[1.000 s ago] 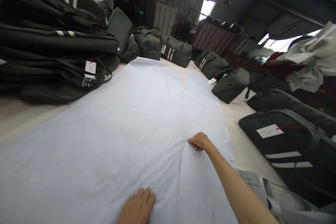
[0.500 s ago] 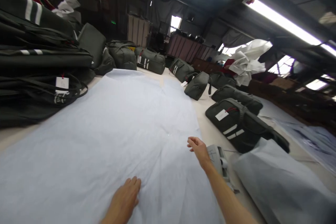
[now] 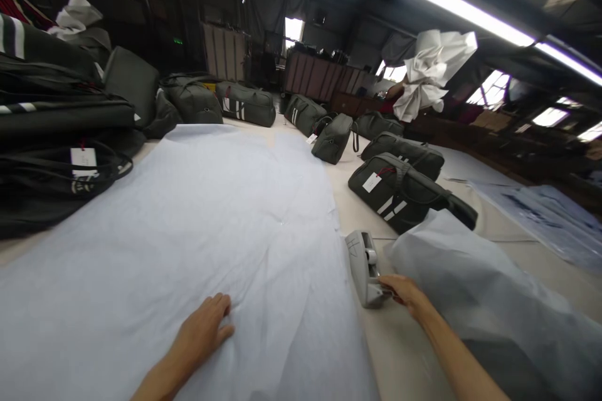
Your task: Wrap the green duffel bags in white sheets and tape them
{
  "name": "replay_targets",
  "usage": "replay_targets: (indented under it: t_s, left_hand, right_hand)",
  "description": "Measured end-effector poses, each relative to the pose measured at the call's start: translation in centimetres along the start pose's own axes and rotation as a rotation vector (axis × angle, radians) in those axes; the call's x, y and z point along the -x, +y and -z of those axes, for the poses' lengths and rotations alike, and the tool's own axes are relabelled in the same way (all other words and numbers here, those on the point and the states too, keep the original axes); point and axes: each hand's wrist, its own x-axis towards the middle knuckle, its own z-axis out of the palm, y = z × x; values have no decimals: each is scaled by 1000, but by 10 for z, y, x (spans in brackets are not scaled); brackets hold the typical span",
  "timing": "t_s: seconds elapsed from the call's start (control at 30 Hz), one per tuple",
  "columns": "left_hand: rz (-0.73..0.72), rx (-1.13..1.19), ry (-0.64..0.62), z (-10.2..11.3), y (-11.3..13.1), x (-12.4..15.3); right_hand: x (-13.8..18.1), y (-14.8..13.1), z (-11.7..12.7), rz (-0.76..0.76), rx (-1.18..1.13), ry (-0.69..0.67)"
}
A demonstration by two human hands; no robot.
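Note:
My left hand [image 3: 204, 329] lies with fingers outstretched on a wide white sheet [image 3: 226, 200] spread over the table, pressing near some creases. At the sheet's right edge stands a grey tape dispenser [image 3: 358, 266] with a roll in it and dark marks on its side. My right hand [image 3: 403, 293] is at the dispenser's near end, fingers pinched together where the tape comes out. The tape itself is hardly visible between the fingers.
Dark bags [image 3: 56, 113] are piled at the left. More dark duffel bags [image 3: 399, 197] with tags line the table's far and right sides. A translucent bag [image 3: 470, 276] lies near my right arm. Someone at the back right is partly hidden behind crumpled white paper [image 3: 423, 75].
My right hand has moved from above the sheet, right and down to the dispenser, and its fingers have closed there. My left hand stays on the sheet. The view has turned slightly right.

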Motion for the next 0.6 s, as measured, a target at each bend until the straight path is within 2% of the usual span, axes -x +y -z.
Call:
replay_targets:
  t_s: [0.2,0.37,0.47,0.6]
  left_hand:
    - [17,14,45,-5,0,0]
    - [39,1,51,-5,1,0]
    - [21,9,75,-2,2,-1]
    - [-6,11,98,5,6,11]
  right_hand:
    - [20,21,6,30,-192,57]
    - [37,46,-5,-84,-285,36]
    - [33,55,-13,-119,-280,34]
    - [40,69,-2,-107,-142,67]
